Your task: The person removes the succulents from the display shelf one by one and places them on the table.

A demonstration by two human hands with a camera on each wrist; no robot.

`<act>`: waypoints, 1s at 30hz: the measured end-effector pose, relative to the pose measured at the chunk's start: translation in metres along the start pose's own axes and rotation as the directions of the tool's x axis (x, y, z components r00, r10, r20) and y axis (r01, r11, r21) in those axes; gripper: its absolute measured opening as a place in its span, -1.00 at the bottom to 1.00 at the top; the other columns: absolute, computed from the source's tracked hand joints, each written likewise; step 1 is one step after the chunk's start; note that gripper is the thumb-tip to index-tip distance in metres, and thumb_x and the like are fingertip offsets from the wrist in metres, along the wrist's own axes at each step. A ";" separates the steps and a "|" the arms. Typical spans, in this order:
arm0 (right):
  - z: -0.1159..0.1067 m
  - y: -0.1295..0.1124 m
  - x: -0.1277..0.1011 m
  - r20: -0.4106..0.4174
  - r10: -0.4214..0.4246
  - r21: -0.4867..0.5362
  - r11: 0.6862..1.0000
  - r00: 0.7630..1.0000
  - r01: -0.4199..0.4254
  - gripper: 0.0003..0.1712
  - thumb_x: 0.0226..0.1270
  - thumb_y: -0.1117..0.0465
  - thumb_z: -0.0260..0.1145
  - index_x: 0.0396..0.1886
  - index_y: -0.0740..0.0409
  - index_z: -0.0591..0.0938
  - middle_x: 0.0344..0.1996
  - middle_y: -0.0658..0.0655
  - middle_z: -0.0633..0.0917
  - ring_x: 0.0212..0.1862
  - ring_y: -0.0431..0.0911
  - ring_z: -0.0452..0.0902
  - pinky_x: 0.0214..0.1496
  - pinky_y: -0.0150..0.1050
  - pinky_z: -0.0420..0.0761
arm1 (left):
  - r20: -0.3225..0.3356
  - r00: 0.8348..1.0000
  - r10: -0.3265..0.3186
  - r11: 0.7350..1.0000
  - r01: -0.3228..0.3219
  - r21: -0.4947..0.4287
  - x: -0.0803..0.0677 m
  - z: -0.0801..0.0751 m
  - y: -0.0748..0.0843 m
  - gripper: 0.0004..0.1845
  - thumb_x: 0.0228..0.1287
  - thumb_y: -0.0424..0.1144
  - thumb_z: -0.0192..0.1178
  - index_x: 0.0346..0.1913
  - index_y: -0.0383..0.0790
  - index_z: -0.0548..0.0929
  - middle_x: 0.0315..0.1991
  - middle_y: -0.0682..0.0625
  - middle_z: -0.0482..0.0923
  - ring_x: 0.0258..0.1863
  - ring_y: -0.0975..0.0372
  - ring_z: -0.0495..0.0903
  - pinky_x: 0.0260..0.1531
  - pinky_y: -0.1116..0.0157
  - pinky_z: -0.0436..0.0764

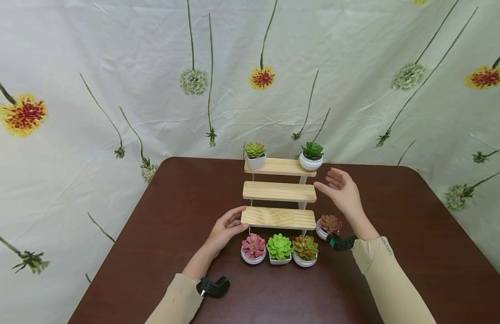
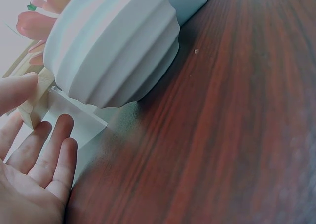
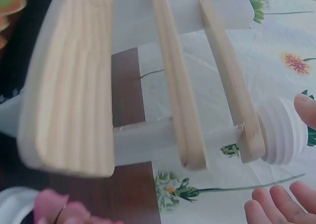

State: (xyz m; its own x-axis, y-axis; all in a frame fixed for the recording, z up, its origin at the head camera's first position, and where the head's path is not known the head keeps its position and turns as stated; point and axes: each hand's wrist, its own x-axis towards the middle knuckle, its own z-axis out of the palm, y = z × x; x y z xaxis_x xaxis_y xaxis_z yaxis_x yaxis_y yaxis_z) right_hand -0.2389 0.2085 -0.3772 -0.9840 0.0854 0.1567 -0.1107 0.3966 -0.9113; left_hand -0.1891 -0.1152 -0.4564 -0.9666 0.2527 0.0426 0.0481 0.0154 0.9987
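Observation:
A three-tier wooden display stand [image 1: 279, 191] on clear supports stands mid-table. My left hand [image 1: 223, 230] holds the left end of its lowest step, thumb at the front edge and index finger at the back. In the left wrist view the thumb and fingers lie on either side of the wood, beside a ribbed white pot [image 2: 118, 46]. My right hand [image 1: 344, 192] hovers right of the upper steps, fingers loosely bent and holding nothing. Nearest it is a dark green succulent [image 1: 312, 151] in a round white pot on the top step's right end.
A green succulent with reddish tips [image 1: 256, 156] sits at the top step's left end. Before the stand are a pink succulent [image 1: 253, 246], a bright green one [image 1: 279, 247] and an orange-green one [image 1: 305, 248]. A dark red succulent [image 1: 330, 224] stands by the right forearm.

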 end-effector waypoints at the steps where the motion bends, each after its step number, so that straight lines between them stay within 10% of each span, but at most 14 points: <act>1: 0.001 -0.002 0.002 -0.009 0.007 0.011 1.000 1.000 -0.007 -0.05 0.10 0.00 0.44 0.36 0.31 0.21 0.25 0.31 0.37 0.25 0.09 0.33 0.25 -0.11 0.32 | 0.000 1.000 0.002 1.000 -0.002 0.001 0.000 0.000 0.000 -0.44 0.22 -0.45 0.20 0.30 -0.35 0.35 0.18 -0.31 0.39 -0.03 -0.05 0.51 -0.12 0.40 0.50; 30: 0.029 -0.026 0.043 -0.078 0.020 0.037 0.999 0.997 -0.017 -0.10 0.12 0.15 0.43 0.39 0.28 0.19 0.27 0.29 0.33 0.21 0.11 0.34 0.15 -0.07 0.41 | 0.008 1.000 0.013 1.000 -0.013 0.009 -0.001 -0.001 0.000 -0.45 0.22 -0.45 0.20 0.29 -0.36 0.35 0.21 -0.30 0.38 -0.06 0.02 0.52 -0.12 0.40 0.49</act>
State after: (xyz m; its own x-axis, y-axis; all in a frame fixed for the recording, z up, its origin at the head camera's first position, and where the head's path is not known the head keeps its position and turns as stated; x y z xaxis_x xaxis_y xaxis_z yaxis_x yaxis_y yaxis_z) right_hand -0.2822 0.1756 -0.3574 -0.9721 0.1642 0.1676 -0.0989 0.3611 -0.9273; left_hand -0.1889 -0.1163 -0.4564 -0.9638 0.2607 0.0551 0.0626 0.0209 0.9978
